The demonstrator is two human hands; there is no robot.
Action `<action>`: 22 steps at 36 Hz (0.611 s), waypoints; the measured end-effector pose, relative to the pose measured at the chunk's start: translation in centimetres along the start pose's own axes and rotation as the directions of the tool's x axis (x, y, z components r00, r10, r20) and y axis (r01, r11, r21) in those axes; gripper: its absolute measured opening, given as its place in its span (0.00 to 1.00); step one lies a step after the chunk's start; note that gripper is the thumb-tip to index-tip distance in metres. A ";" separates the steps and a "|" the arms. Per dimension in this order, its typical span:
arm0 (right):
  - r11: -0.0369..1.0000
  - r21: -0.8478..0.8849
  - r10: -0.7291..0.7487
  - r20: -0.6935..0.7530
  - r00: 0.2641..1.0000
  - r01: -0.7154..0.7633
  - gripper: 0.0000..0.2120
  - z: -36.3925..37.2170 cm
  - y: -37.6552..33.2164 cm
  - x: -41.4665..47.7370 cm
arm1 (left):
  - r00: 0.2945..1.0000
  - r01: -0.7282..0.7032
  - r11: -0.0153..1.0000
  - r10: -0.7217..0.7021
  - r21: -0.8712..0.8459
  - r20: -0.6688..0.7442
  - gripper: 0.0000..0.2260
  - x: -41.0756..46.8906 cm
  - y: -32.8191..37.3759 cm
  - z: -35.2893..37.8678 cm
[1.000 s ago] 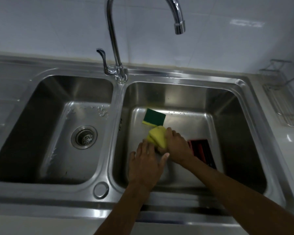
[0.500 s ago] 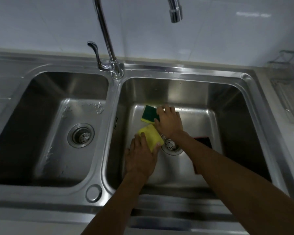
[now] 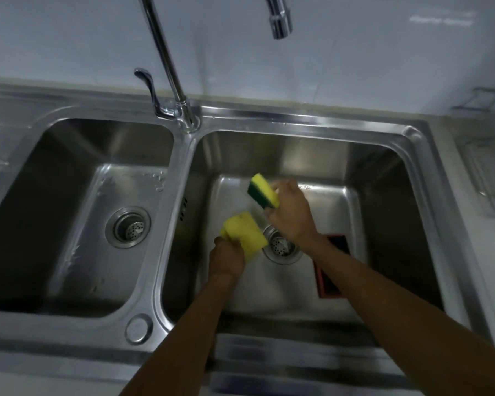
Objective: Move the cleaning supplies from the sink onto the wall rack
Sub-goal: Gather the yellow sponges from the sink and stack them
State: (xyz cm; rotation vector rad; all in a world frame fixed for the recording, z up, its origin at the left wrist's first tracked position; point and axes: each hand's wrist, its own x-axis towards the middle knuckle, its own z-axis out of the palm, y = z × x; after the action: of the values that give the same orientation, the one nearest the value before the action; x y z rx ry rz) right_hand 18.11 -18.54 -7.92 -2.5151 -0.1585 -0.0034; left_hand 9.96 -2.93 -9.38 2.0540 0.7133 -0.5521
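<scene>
Over the right sink basin (image 3: 383, 172), the left hand (image 3: 226, 258) grips a yellow sponge (image 3: 245, 234) while the right hand (image 3: 290, 212) grips a yellow-and-green sponge (image 3: 263, 194), fingers closed round each

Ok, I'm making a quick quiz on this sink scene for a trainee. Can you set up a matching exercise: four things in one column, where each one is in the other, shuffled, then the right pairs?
Things:
1. yellow sponge
2. green-backed sponge
3. red and black item
4. wire rack

Places:
A. lying on the floor of the right basin, partly under the right forearm
B. on the counter, right of the sink
C. held in the left hand
D. held in the right hand

Pairs: 1-C, 2-D, 3-A, 4-B
</scene>
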 end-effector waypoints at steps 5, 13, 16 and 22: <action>0.925 -0.251 -0.286 0.036 0.958 0.285 0.24 2.1 -2.7 -4.7 | 0.992 0.087 0.975 -0.103 -0.203 -0.073 0.21 1.3 0.1 0.0; 0.892 -0.269 -0.314 0.205 0.927 0.362 0.16 4.3 -4.5 -7.9 | 0.981 0.130 0.824 -0.187 -0.551 -0.049 0.37 3.2 -2.5 0.8; 0.899 -0.236 -0.306 0.263 0.915 0.368 0.20 3.6 -4.4 -7.7 | 0.987 0.112 0.836 -0.157 -0.537 -0.038 0.29 2.6 -2.2 0.6; 0.995 0.014 0.098 0.111 0.989 -0.100 0.31 3.3 -1.8 -6.0 | 0.994 0.064 0.907 -0.095 -0.416 -0.054 0.31 4.5 -3.9 1.6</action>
State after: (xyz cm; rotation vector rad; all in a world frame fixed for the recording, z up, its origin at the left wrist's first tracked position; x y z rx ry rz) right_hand 11.86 -15.90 -9.79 -2.5021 -0.0775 0.1762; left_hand 10.47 -1.27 -15.30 1.6591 0.8794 -0.3355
